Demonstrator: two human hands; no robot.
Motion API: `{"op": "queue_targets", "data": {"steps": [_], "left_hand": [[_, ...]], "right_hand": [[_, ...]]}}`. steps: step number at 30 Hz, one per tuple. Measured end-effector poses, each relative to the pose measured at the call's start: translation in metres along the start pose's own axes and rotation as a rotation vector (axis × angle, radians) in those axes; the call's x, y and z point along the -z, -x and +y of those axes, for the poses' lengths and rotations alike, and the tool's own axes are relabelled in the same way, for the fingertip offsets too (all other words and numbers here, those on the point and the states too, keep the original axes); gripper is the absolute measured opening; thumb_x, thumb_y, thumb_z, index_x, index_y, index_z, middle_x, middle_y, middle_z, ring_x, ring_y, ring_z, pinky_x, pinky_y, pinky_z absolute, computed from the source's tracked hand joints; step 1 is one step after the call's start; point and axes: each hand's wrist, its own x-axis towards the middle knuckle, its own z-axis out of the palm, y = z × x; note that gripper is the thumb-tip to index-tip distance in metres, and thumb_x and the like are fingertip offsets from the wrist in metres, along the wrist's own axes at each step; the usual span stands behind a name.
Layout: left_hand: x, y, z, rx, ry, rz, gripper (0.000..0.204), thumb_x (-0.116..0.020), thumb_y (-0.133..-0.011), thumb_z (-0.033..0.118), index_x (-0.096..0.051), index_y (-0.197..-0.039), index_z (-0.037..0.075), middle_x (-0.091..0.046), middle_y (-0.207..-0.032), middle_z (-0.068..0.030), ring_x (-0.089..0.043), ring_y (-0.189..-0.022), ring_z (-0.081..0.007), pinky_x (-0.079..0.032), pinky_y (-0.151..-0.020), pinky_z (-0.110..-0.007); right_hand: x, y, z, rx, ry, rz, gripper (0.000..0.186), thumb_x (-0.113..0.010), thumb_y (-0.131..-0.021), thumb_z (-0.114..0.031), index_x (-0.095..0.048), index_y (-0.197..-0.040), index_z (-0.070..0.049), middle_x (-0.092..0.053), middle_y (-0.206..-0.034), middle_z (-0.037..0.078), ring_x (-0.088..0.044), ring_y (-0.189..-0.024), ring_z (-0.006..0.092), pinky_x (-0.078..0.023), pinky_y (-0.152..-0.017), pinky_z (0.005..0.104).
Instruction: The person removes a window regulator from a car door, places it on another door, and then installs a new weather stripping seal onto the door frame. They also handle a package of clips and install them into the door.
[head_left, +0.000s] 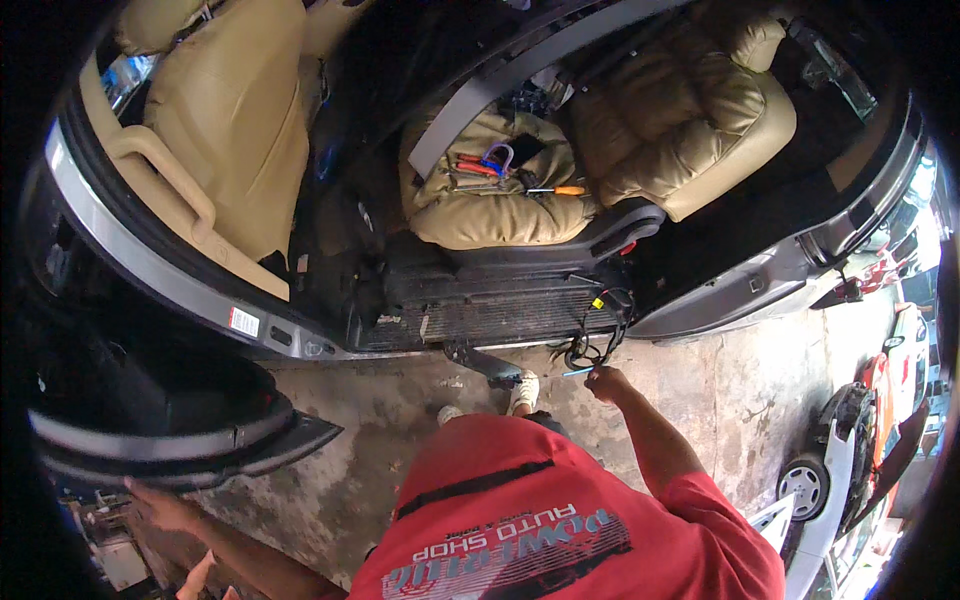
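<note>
I see the right hand [606, 384] clenched on a thin blue rod [577, 373] beside black cables [580, 353]; left hand [160, 507] at the car door [180, 443], grip I cannot tell.

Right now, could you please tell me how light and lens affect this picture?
In the head view: glare washes out the concrete floor at right; deep shadow between the tan seats; the silver door frame bows; corners go black; the left hand looks dimmer than the right hand.
</note>
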Motion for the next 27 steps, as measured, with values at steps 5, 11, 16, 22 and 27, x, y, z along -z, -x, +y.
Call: {"op": "queue_targets", "data": {"steps": [5,11,16,22,27], "left_hand": [[-0.065,0.037,0.065,0.010,0.569,-0.501,0.072,-0.057,-0.105,0.049,-0.047,-0.151,-0.006,-0.049,-0.156,-0.0222,-0.054,-0.137,-0.0358,-0.041,-0.116,-0.044],[-0.127,0.068,0.122,0.088,0.752,-0.916,0.073,-0.058,-0.105,0.048,-0.041,-0.156,-0.002,-0.056,-0.147,-0.0230,-0.062,-0.130,-0.0311,-0.048,-0.111,-0.040],[-0.139,0.122,0.129,-0.046,0.629,-1.275,0.055,-0.068,-0.102,0.035,-0.060,-0.141,-0.003,-0.070,-0.124,-0.0177,-0.068,-0.113,-0.0201,-0.050,-0.100,-0.033],[-0.119,0.196,0.110,-0.344,0.211,-1.512,0.053,-0.074,-0.096,0.030,-0.063,-0.136,-0.002,-0.073,-0.117,-0.0179,-0.069,-0.105,-0.0228,-0.053,-0.093,-0.035],[-0.131,0.264,0.006,-0.265,0.025,-1.783,0.055,-0.078,-0.092,0.033,-0.064,-0.137,0.003,-0.075,-0.110,-0.0218,-0.073,-0.098,-0.0275,-0.058,-0.087,-0.041]], "right_hand": [[-0.023,0.026,0.023,-0.064,-0.166,-0.031,0.033,-0.071,-0.093,-0.038,-0.072,-0.108,-0.008,-0.075,-0.080,0.013,-0.071,-0.061,0.0229,-0.058,-0.063,0.0409],[-0.078,0.057,0.147,-0.026,0.028,-0.057,0.029,-0.072,-0.093,-0.034,-0.072,-0.105,-0.008,-0.075,-0.080,0.012,-0.073,-0.065,0.0218,-0.060,-0.062,0.0390],[-0.114,0.091,0.218,0.077,0.429,-0.275,0.026,-0.069,-0.094,-0.026,-0.072,-0.103,-0.003,-0.076,-0.084,0.013,-0.076,-0.074,0.0250,-0.062,-0.062,0.0422],[-0.119,0.099,0.171,-0.370,-0.198,-0.240,0.023,-0.067,-0.095,-0.023,-0.072,-0.103,-0.002,-0.075,-0.086,0.012,-0.077,-0.076,0.0281,-0.063,-0.061,0.0435],[-0.085,0.059,0.154,0.141,0.152,-0.148,0.023,-0.073,-0.093,-0.028,-0.072,-0.102,-0.007,-0.074,-0.081,0.011,-0.075,-0.071,0.0235,-0.060,-0.062,0.0379]]}}
